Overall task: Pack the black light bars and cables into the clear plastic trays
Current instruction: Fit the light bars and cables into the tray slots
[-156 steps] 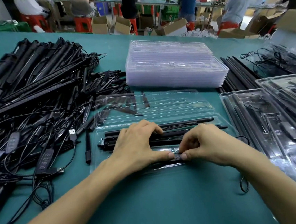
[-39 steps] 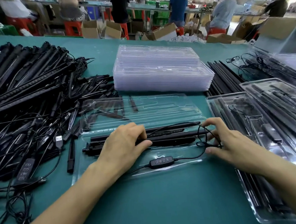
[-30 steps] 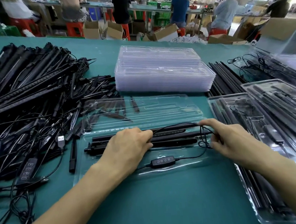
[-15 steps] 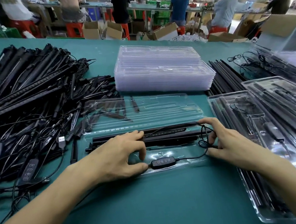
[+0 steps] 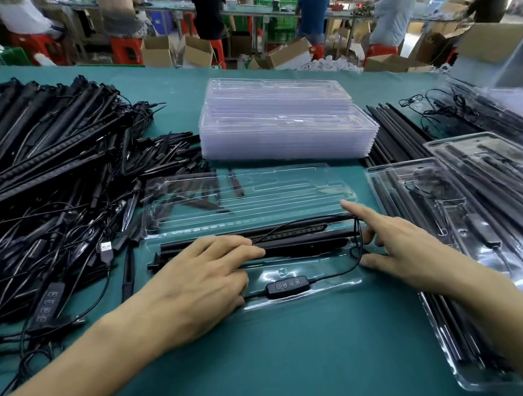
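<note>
A heap of loose black light bars and tangled black cables (image 5: 45, 186) fills the left of the green-covered table (image 5: 302, 369). Its near-right fringe reaches the left end of the clear plastic tray (image 5: 308, 300) lying near centre. The left hand (image 5: 198, 283) lies flat over that tray's left half, fingers nearly straight, pressing on the packed black light bars (image 5: 306, 246) seated lengthwise in it; it grips nothing. Just right of its thumb a black inline controller with four buttons (image 5: 286, 286) sits in the tray's near channel. Its thin black cable (image 5: 358, 239) curves up into a loop at the tray's right end. Right against the tray's far edge lies a second clear moulded sheet (image 5: 285, 195), and farther still a stack of empty clear trays (image 5: 285, 131). The right hand (image 5: 409, 253) is spread at the loop, forefinger straight toward the far bar's end, thumb by the tray's near-right corner; whether its bent middle fingers hold the cable cannot be told. A narrow strip of green cloth separates the tray from the filled clear trays (image 5: 478, 209) at right. Bare cloth shows between the forearms.
</note>
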